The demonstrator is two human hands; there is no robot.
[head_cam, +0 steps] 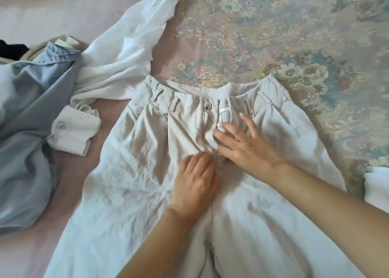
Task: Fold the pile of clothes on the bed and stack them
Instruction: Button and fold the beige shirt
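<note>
- Beige trousers (147,151) are being laid flat on the bed (294,35), front side up, waistband twd the far side, legs running off the near edge of view.
- Waist button (208,105) is seen at centre of waistband; fly is lying open just below it, w/ a white label (224,116) exposed inside.
- Left hand (194,185) is being pressed palm-down on the crotch area; fingers straight and held together, tips pointing twd the waistband. Nothing is being gripped.
- Right hand (245,145) is being laid flat just right of the fly; fingers straight and spread apart, tips beside/touching the white label. Nothing is being pinched.
- Both hands are lying close together, nearly touching, approx. mid-trousers.
- White shirt (126,52) is being left crumpled on the bed, far-left of the trousers; its buttoned cuff (73,130) is lying just beside the trousers' left hip.
- Light blue garment (27,130) is lying bunched at the left edge, partly under the white shirt; denim-like collar (59,52) visible at its top.
- Black item (12,49) is showing at far left behind the blue garment; type cannot be told.
- White cloth (376,185) is seen at the right edge, cut off by frame.
- Bed cover: floral pattern on the right part, plain pink on the left.
</note>
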